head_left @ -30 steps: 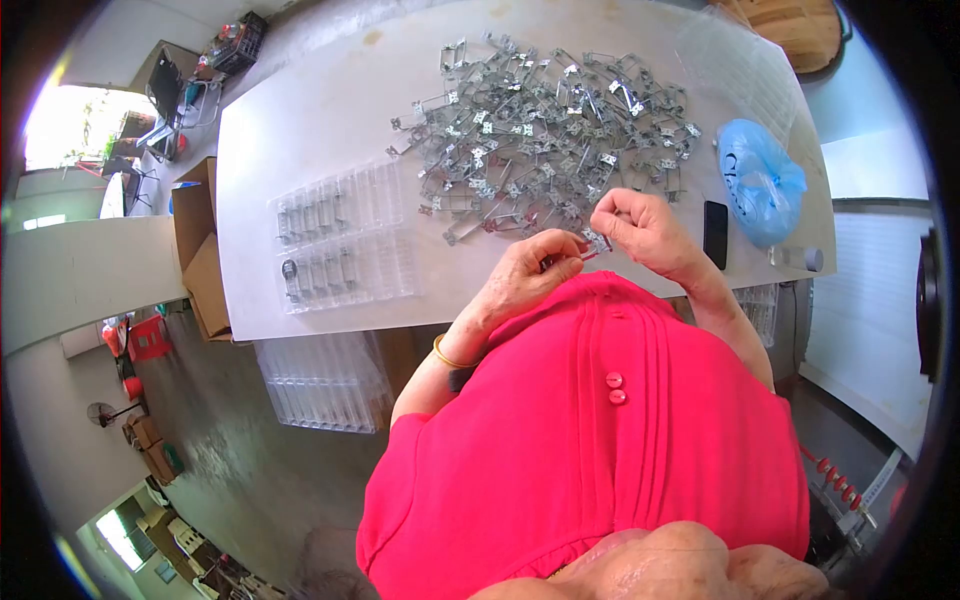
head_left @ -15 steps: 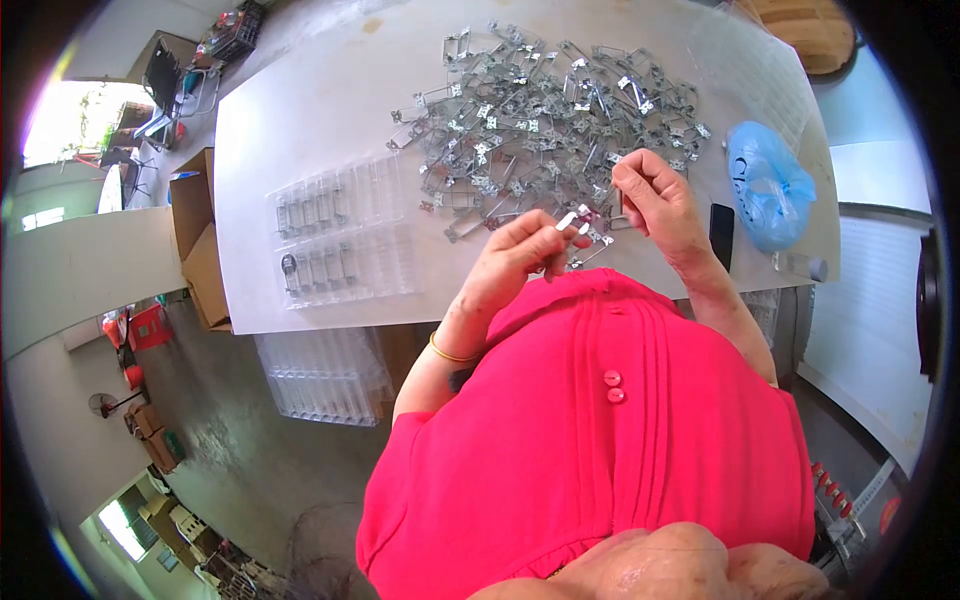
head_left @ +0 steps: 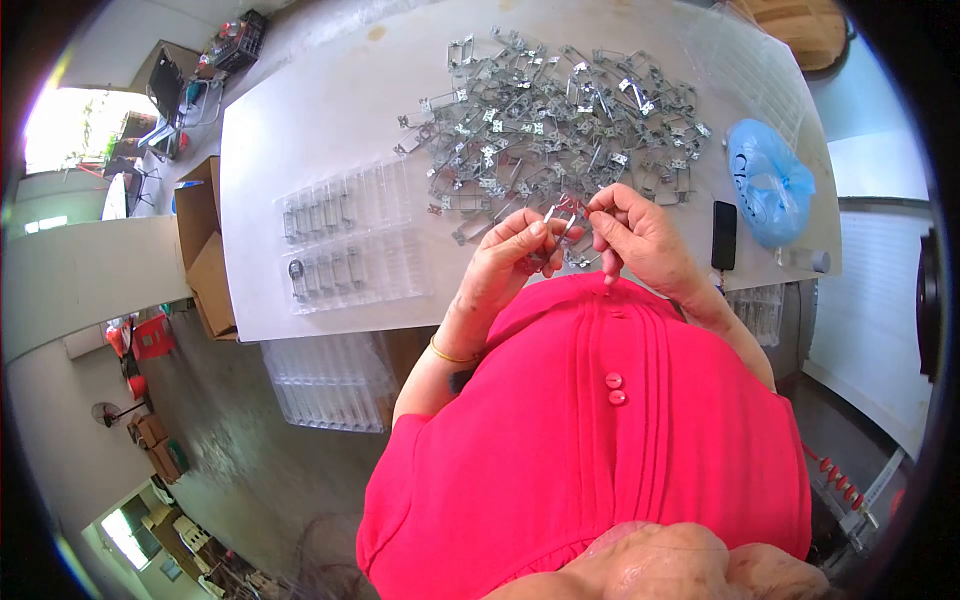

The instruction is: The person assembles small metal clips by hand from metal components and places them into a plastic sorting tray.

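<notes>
My left hand pinches a small shiny metal bracket with a wire-like frame, just above the front edge of the table. From the other side, my right hand closes its thumb and forefinger on the bracket's right end. Fingers cover part of the bracket. Right beyond both hands spreads a big loose pile of similar metal brackets, tangled together. To the left lie two clear plastic trays, an upper tray and a lower tray, each with several brackets standing in its left slots.
On the right of the white table are a blue plastic bag, a black phone and more clear trays. A cardboard box stands by the left edge. Stacked clear trays sit below the front edge.
My right hand has come down and left from the pile's edge to meet the bracket in my left hand. The left hand has hardly moved. The view has shifted slightly.
</notes>
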The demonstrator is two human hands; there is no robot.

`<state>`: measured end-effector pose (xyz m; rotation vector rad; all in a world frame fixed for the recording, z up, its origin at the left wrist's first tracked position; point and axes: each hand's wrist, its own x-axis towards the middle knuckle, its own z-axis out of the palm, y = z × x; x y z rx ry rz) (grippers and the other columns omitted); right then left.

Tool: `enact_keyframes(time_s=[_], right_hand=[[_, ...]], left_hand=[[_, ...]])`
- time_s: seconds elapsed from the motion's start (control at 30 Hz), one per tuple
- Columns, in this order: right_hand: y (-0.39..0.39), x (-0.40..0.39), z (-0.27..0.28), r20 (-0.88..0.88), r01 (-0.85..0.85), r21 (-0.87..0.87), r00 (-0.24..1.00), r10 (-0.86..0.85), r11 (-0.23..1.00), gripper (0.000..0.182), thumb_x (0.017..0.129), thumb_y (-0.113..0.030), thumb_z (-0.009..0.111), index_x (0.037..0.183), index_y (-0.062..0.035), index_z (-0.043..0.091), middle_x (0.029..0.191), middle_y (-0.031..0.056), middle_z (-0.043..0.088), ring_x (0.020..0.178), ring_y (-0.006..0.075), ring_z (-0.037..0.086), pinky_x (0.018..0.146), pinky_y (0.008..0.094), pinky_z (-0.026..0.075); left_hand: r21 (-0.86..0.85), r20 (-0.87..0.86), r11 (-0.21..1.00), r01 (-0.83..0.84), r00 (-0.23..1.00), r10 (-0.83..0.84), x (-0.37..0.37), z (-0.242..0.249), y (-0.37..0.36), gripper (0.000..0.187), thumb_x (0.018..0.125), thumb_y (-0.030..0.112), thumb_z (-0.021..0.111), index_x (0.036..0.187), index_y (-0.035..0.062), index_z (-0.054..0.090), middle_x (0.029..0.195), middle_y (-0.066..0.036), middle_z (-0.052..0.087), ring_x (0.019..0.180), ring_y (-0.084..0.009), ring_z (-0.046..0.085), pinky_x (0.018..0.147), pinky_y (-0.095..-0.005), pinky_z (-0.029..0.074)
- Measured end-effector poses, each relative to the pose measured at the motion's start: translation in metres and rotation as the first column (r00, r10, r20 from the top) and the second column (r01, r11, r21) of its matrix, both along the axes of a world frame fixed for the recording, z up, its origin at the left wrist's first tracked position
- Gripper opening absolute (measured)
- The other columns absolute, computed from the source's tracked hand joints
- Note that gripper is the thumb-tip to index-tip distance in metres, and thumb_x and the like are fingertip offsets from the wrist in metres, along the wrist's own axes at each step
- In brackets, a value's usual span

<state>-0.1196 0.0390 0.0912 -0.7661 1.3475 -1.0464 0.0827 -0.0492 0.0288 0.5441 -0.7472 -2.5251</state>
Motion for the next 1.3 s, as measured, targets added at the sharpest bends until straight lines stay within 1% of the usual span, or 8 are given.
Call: enact_keyframes(time_s=[0.27,0.63,0.83,0.93,1.0,1.13,1.23,1.3], right_hand=[[0.009,0.018,0.008,-0.041,-0.042,0.024,0.998,0.043,0.999,0.011,0.103,-0.011,0.051,0.104,-0.0001,0.053,0.077,0.0045,0.059,0.051,0.0082,0.059,0.046,0.0234,0.049],[0.014,0.048,0.003,0.168,-0.016,0.05,0.986,0.008,0.999,0.019,0.105,-0.012,0.045,0.12,-0.0013,0.049,0.084,0.007,0.063,0.063,0.014,0.066,0.059,0.028,0.057],[0.018,0.044,-0.001,0.255,-0.147,0.165,0.962,0.102,0.975,0.023,0.104,-0.02,0.05,0.117,-0.0009,0.052,0.088,0.0101,0.066,0.082,0.0197,0.071,0.072,0.0316,0.059],[0.022,0.045,-0.012,0.164,-0.144,0.224,0.98,0.109,0.964,0.019,0.102,-0.02,0.056,0.111,-0.0031,0.057,0.085,0.0051,0.065,0.077,0.0143,0.067,0.069,0.0276,0.056],[0.026,0.04,-0.037,-0.042,-0.144,-0.044,0.989,0.143,0.989,0.015,0.101,-0.021,0.059,0.102,-0.0053,0.059,0.083,0.0007,0.063,0.069,0.0085,0.06,0.061,0.0226,0.05],[0.022,0.031,-0.032,-0.249,-0.083,-0.238,0.968,0.022,0.968,0.016,0.101,-0.021,0.061,0.095,-0.0067,0.06,0.082,-0.002,0.062,0.065,0.0055,0.053,0.056,0.0209,0.044],[0.017,0.019,-0.006,-0.134,0.098,-0.14,0.984,-0.117,0.985,0.017,0.101,-0.022,0.061,0.096,-0.0062,0.058,0.081,-0.001,0.062,0.068,0.0056,0.056,0.057,0.0211,0.046],[0.017,0.014,0.007,-0.053,0.226,-0.267,0.967,-0.248,0.937,0.015,0.1,-0.02,0.062,0.097,-0.005,0.057,0.081,0.0,0.062,0.071,0.0062,0.059,0.058,0.0217,0.048]], left_hand=[[-0.479,0.268,0.875,0.072,0.961,0.067,0.024,0.013,0.011,0.021,0.101,0.021,0.059,0.103,0.0012,0.066,0.113,-0.012,0.069,0.079,-0.0084,0.056,0.069,-0.0251,0.046],[-0.533,0.389,0.817,0.223,0.921,0.003,0.059,0.024,0.021,0.015,0.099,0.015,0.062,0.097,0.0001,0.065,0.114,-0.006,0.065,0.086,-0.0082,0.054,0.079,-0.0262,0.047],[-0.725,0.363,0.639,0.259,0.931,0.035,0.067,0.026,0.024,0.016,0.096,0.01,0.061,0.106,-0.0022,0.065,0.099,-0.005,0.068,0.086,-0.0097,0.056,0.077,-0.0282,0.048],[-0.773,0.445,0.497,0.396,0.895,-0.021,0.065,0.031,0.024,0.014,0.098,0.008,0.059,0.103,-0.0035,0.064,0.111,-0.008,0.068,0.091,-0.0116,0.058,0.084,-0.0287,0.05],[-0.823,0.431,0.411,0.393,0.902,0.0,0.06,0.031,0.026,0.017,0.097,0.008,0.059,0.107,-0.0038,0.065,0.109,-0.01,0.07,0.09,-0.0125,0.06,0.083,-0.0294,0.05],[-0.81,0.392,0.469,0.352,0.92,-0.014,0.051,0.035,0.032,0.018,0.096,0.01,0.059,0.107,-0.0035,0.064,0.099,-0.009,0.07,0.086,-0.0149,0.062,0.08,-0.0303,0.05],[-0.592,0.422,0.696,0.407,0.892,-0.163,0.043,0.037,0.036,0.019,0.098,0.014,0.06,0.107,-0.0014,0.065,0.104,-0.007,0.071,0.084,-0.0126,0.062,0.077,-0.0291,0.049],[-0.351,0.263,0.909,0.226,0.955,-0.136,0.033,0.039,0.035,0.016,0.098,0.017,0.061,0.102,0.0021,0.066,0.104,-0.007,0.07,0.08,-0.0104,0.059,0.074,-0.0268,0.047]])
